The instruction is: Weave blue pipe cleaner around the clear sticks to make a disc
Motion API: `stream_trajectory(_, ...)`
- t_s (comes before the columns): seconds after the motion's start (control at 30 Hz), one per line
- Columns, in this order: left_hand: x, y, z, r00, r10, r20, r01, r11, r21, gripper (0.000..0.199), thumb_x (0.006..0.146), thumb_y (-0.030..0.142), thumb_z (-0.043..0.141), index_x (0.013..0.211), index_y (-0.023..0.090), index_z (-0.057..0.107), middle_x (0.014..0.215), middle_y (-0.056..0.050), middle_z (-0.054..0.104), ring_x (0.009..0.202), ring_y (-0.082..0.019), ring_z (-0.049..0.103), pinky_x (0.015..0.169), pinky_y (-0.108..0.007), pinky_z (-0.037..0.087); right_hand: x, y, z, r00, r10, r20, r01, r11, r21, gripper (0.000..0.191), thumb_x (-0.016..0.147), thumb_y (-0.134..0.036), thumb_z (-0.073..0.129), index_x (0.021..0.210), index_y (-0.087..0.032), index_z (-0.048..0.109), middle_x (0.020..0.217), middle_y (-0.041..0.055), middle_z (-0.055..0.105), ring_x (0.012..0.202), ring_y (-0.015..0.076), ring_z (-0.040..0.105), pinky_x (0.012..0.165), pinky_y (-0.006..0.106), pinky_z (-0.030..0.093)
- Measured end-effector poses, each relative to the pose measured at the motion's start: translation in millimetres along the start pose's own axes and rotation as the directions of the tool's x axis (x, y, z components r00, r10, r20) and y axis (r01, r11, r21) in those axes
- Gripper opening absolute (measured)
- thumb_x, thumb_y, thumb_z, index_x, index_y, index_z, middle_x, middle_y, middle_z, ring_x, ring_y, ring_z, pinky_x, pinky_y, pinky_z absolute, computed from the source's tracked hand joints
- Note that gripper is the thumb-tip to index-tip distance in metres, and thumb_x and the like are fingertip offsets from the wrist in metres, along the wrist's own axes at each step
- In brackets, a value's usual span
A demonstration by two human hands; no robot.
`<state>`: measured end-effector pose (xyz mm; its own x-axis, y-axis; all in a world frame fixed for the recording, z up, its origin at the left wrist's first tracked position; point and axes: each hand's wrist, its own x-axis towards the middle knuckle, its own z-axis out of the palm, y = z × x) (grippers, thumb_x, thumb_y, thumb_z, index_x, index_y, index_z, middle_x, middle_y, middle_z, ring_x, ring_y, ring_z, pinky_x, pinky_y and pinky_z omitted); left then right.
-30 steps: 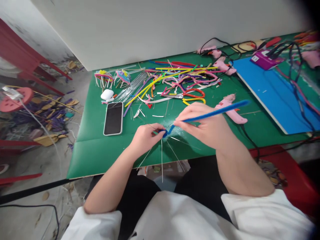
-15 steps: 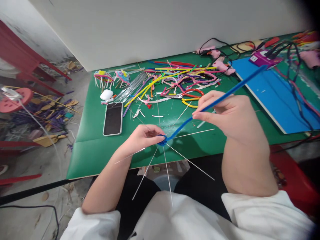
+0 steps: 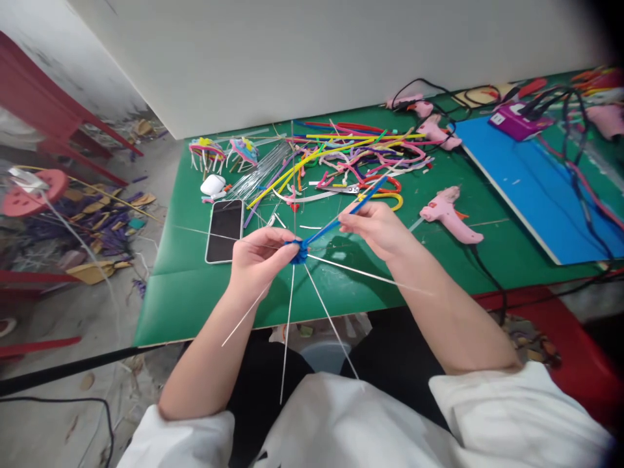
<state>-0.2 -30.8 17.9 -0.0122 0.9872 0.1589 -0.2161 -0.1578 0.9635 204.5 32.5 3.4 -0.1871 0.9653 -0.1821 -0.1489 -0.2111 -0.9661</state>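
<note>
My left hand [image 3: 260,255] pinches a small blue woven hub [image 3: 300,252], made of fuzzy pipe cleaner, with several thin white rods [image 3: 287,331] fanning out from it. From the hub a blue pipe cleaner [image 3: 322,232] runs up and to the right. Thumb and fingers of my right hand [image 3: 373,227] are closed on that strand, and its free end sticks up past them. Both hands are held above the green table [image 3: 195,299]. Part of the hub is hidden behind my left thumb.
Behind the hands lie scissors [image 3: 385,188] and a heap of coloured pipe cleaners [image 3: 336,153]. A phone [image 3: 225,231] and a white earbud case [image 3: 213,185] are at left. Rightward are a pink glue gun [image 3: 451,214], a blue board [image 3: 541,195] and a purple power block [image 3: 520,121].
My right hand has come down and leftward, closer to the hub, along the blue strand. The hub has shifted slightly up and left, its rods turning. The pink glue gun is now uncovered.
</note>
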Motion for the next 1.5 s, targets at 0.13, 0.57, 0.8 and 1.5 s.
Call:
stream_trajectory(0.13, 1, 0, 0.7, 0.999, -0.031, -0.011, 0.032, 0.999, 0.02, 0.017, 0.064, 0.026, 0.078, 0.072, 0.017, 0.068, 0.07, -0.001, 0.068, 0.06, -0.011, 0.066, 0.056, -0.02, 0.055, 5, 11, 4, 0.998, 0.067, 0.003, -0.067, 0.995, 0.077, 0.03, 0.049, -0.036, 0.083, 0.063, -0.017, 0.065, 0.063, -0.0018, 0.06, 0.063, 0.0096, 0.054, 0.065, 0.028, 0.046)
stream_trajectory(0.57, 0, 5, 17.5, 0.969, -0.245, 0.038, 0.246, 0.969, -0.007, 0.018, 0.063, 0.027, 0.077, 0.072, 0.015, 0.067, 0.06, 0.0, 0.065, 0.05, -0.011, 0.061, 0.048, -0.022, 0.055, -16, 12, 24, 0.897, -0.31, 0.314, 0.21, 0.926, 0.313, 0.015, 0.064, -0.026, 0.078, 0.077, -0.025, 0.07, 0.072, -0.0041, 0.065, 0.058, 0.0072, 0.06, 0.059, 0.023, 0.052)
stream_trajectory(0.8, -3, 6, 19.5, 0.969, -0.24, 0.05, 0.24, 0.971, 0.014, 0.017, 0.064, 0.027, 0.077, 0.073, 0.015, 0.067, 0.059, 0.001, 0.066, 0.049, -0.011, 0.062, 0.045, -0.021, 0.054, -26, 11, 33, 0.916, -0.283, 0.285, 0.208, 0.942, 0.265, 0.009, 0.068, -0.022, 0.074, 0.074, -0.023, 0.068, 0.072, -0.0045, 0.067, 0.062, 0.008, 0.062, 0.063, 0.024, 0.052)
stream_trajectory(1.5, 3, -2, 13.4, 0.985, -0.164, 0.053, 0.159, 0.983, 0.092, 0.016, 0.064, 0.022, 0.077, 0.077, 0.017, 0.069, 0.067, 0.0, 0.068, 0.054, -0.01, 0.064, 0.053, -0.021, 0.056, -29, 5, 40, 0.977, -0.062, 0.203, 0.028, 0.986, 0.165, 0.017, 0.06, -0.026, 0.078, 0.065, -0.018, 0.064, 0.061, -0.0045, 0.062, 0.06, 0.0082, 0.058, 0.062, 0.023, 0.048)
